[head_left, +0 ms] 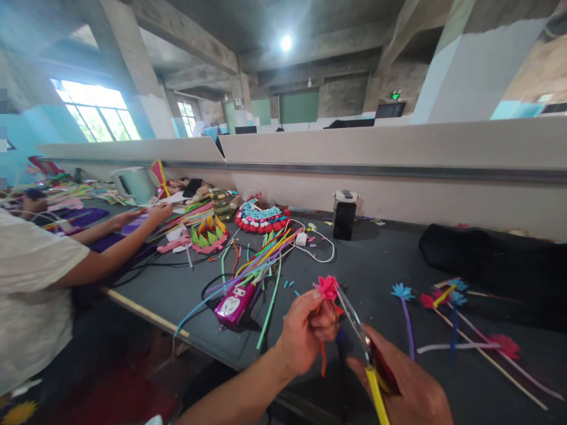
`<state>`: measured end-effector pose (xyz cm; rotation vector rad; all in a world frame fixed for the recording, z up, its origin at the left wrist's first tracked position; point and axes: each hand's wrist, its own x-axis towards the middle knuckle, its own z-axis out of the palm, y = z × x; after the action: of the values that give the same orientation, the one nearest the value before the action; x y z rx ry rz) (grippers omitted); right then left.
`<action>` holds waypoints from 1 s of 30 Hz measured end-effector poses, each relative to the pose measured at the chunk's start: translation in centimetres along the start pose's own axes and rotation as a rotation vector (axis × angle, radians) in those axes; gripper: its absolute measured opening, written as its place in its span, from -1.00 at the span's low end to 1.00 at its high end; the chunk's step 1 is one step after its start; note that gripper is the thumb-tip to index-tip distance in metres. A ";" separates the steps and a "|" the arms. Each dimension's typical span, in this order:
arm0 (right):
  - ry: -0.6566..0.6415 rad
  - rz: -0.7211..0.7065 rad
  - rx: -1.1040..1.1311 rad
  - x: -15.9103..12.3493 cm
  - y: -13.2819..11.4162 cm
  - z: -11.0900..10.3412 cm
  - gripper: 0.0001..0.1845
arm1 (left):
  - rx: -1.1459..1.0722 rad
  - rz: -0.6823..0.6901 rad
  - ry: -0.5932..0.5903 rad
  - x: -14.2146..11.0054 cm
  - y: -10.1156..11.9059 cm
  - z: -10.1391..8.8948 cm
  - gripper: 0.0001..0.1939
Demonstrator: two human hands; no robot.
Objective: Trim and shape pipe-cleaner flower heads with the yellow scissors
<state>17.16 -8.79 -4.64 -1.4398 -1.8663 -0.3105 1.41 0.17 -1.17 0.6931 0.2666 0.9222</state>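
Pink flower (326, 287) looks spiky, apparently many-petalled.

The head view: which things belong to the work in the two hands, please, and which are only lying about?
In the work:
- pink flower, in the left hand
- yellow-handled tool, in the right hand
- probably the coloured strips and blue-headed flower

Seemingly just lying about:
- dark phone
- purple power strip
- white charger
- kettle

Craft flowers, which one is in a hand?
The pink flower in the left hand; the other flowers lie on the dark table, toward the right.
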 end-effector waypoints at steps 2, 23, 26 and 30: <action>-0.004 0.024 0.026 0.0 0.0 0.0 -0.57 | 0.008 -0.017 0.006 0.0 0.0 0.0 -0.64; -0.172 0.204 0.300 -1.4 2.3 -1.9 -0.66 | 0.342 -0.038 0.127 1.1 2.4 -0.5 -0.72; -0.176 0.189 0.266 -1.8 2.5 -1.9 -0.65 | 0.372 -0.046 0.123 1.2 2.5 -0.3 -0.71; -0.191 0.167 0.255 -1.8 2.5 -2.0 -0.65 | 0.406 -0.083 0.108 1.2 2.5 -0.2 -0.69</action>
<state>20.40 -10.47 -5.02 -1.4761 -1.8412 0.1466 0.44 2.25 0.35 0.9983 0.5847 0.8345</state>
